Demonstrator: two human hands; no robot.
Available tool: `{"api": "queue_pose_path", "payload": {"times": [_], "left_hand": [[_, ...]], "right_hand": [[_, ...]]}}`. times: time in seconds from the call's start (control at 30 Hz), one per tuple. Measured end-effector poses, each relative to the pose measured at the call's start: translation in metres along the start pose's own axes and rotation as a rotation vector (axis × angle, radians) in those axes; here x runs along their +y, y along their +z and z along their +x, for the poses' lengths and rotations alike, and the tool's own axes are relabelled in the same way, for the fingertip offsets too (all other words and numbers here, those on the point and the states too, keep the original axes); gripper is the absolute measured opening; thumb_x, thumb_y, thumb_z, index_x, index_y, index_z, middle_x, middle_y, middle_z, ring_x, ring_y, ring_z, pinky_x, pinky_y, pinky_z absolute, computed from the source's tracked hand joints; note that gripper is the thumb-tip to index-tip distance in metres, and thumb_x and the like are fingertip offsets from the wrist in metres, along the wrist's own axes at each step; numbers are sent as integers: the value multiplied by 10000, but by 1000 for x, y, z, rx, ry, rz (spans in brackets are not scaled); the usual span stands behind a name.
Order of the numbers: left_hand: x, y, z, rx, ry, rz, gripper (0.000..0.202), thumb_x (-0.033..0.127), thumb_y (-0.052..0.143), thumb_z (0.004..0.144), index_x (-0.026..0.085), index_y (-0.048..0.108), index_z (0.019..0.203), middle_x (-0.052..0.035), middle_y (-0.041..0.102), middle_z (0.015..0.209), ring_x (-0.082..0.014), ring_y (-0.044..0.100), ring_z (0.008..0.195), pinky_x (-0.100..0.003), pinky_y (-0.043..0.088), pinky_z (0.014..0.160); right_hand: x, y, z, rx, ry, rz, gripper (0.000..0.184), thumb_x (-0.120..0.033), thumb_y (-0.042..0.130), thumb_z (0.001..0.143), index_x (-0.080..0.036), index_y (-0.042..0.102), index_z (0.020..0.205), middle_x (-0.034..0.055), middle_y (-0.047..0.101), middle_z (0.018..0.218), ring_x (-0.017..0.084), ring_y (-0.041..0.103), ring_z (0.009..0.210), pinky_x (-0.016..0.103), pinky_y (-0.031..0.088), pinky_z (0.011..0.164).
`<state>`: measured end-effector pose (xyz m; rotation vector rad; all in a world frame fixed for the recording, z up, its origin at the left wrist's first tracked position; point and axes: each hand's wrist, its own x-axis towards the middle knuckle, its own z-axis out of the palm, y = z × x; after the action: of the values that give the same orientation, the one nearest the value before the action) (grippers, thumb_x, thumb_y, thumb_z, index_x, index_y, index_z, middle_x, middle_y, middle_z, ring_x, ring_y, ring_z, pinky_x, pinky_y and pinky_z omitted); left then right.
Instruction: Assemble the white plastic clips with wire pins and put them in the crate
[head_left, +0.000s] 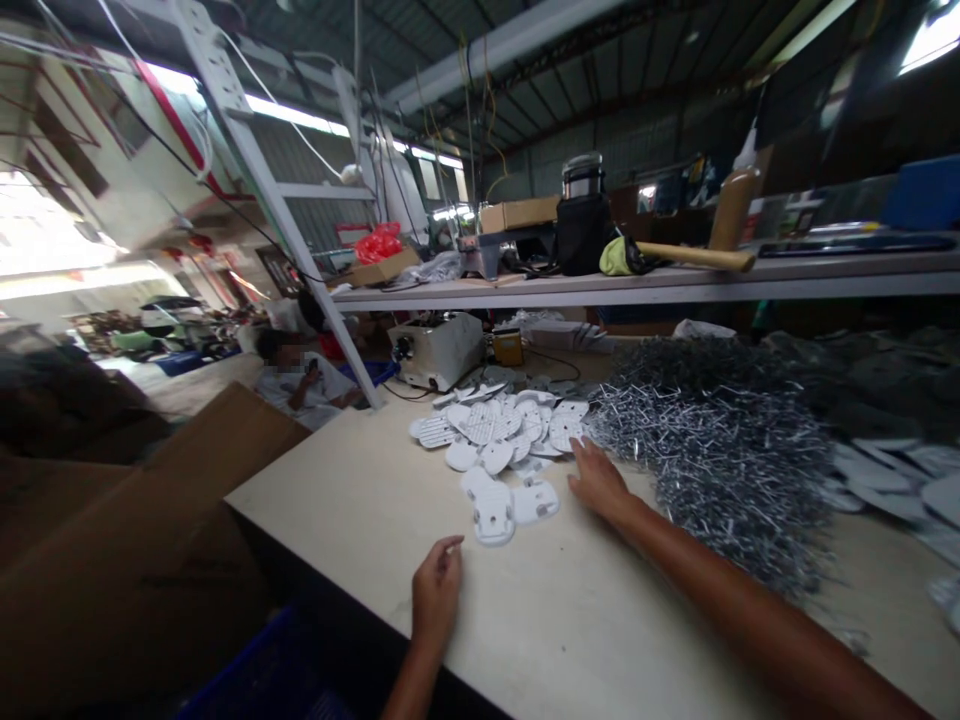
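Left hand (439, 590) rests by the near edge of the surface (570, 635), fingers loosely curled. Its grip is narrow and holds nothing. Right hand (600, 482) lies farther in toward the middle of the surface, fingers lightly spread. Its grip is wider and also empty, with the fingertips just beside a pile of white plastic plates (495, 425).

The pile sits near the far edge of the surface, the plates overlapping and lying flat or tilted. A small group of loose plates (510, 505) lies apart from it, nearer my hands and between them. Just right of my right hand, a large heap of metal hooks (712, 450) spreads across the surface. Past that, toward the right edge, lie flat pale pieces (885, 480), with darker pieces behind them.

Beyond the far edge stand a white machine (436, 350) and a small yellow box (508, 347). Above runs a shelf (675, 290) carrying a hammer (694, 256), a tan bottle (735, 205), a black bag (583, 235) and a cardboard box (519, 213). A seated co-worker (307, 385) is past the far left corner. A large cardboard carton (150, 520) stands off the left edge.
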<state>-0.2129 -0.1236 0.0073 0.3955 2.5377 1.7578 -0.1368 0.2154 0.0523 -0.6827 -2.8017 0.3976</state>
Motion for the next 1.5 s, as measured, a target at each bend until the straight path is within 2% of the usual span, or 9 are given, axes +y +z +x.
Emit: {"api": "queue_pose_path", "payload": {"times": [0.13, 0.27, 0.47, 0.73, 1.03, 1.13, 1.23, 1.37, 1.5], "left_hand": [[-1, 4, -1, -97, 108, 109, 473, 577, 565, 907, 185, 789, 1048, 6, 545, 643, -197, 523, 615, -290, 387, 583], [-5, 3, 1, -110, 117, 148, 461, 554, 549, 912, 186, 783, 1059, -6, 587, 675, -214, 556, 652, -296, 405, 618], [-6, 2, 2, -139, 126, 147, 466, 544, 543, 903, 178, 783, 1065, -5, 583, 663, -214, 547, 630, -293, 393, 606], [-4, 3, 1, -144, 127, 119, 453, 526, 572, 889, 171, 787, 1073, 5, 548, 659, -195, 515, 611, -283, 362, 589], [5, -4, -10, -97, 9, -51, 516, 562, 637, 838, 132, 769, 1091, 1, 556, 678, -162, 490, 601, -255, 372, 553], [13, -2, -24, -168, -79, -116, 594, 614, 671, 829, 118, 741, 1148, -14, 603, 705, -168, 543, 598, -265, 431, 552], [32, 10, -45, -369, -158, -201, 679, 627, 726, 823, 123, 693, 1277, -60, 683, 836, -179, 626, 631, -292, 504, 591], [59, 39, -68, -635, -198, -433, 827, 551, 797, 832, 198, 518, 1526, -156, 730, 1191, -283, 744, 980, -378, 591, 818], [75, 73, -82, -636, -257, -819, 785, 510, 815, 820, 212, 555, 1497, -159, 706, 1352, -350, 659, 1269, -449, 550, 1039]], "right_hand": [[-9, 10, 55, -31, 2, -29, 798, 24, 588, 850, 14, 351, 1612, 302, 322, 1649, 378, 324, 1531, 414, 242, 1254], [-18, 30, 69, -13, 54, -37, 641, 24, 520, 908, 24, 450, 1546, 323, 469, 1533, 359, 458, 1439, 427, 335, 1196], [-30, 54, 39, 31, 26, 20, 564, -12, 401, 990, -83, 531, 1534, 235, 503, 1559, 282, 473, 1453, 382, 346, 1202], [-39, 52, -11, 76, -11, 365, 637, 11, 521, 853, -124, 630, 1466, 156, 509, 1586, 271, 455, 1482, 393, 306, 1260], [-5, 24, -46, 239, 246, 1070, 477, -227, 581, 894, -136, 658, 1356, 133, 746, 1259, 299, 720, 1119, 483, 579, 1016], [-4, 13, -72, 157, 336, 1387, 437, -204, 665, 852, -152, 678, 1286, 128, 756, 1236, 284, 754, 1038, 432, 644, 900], [-15, -2, -102, -28, 457, 1813, 437, -120, 735, 811, -162, 689, 1243, 118, 756, 1239, 266, 744, 1079, 372, 645, 919], [-43, -16, -139, -194, 552, 2090, 469, -39, 708, 831, -144, 657, 1285, 117, 760, 1218, 224, 745, 1071, 305, 632, 945], [-70, -12, -176, -380, 606, 2217, 470, -53, 666, 876, -124, 608, 1337, 130, 759, 1200, 213, 757, 1036, 321, 631, 944]]}}
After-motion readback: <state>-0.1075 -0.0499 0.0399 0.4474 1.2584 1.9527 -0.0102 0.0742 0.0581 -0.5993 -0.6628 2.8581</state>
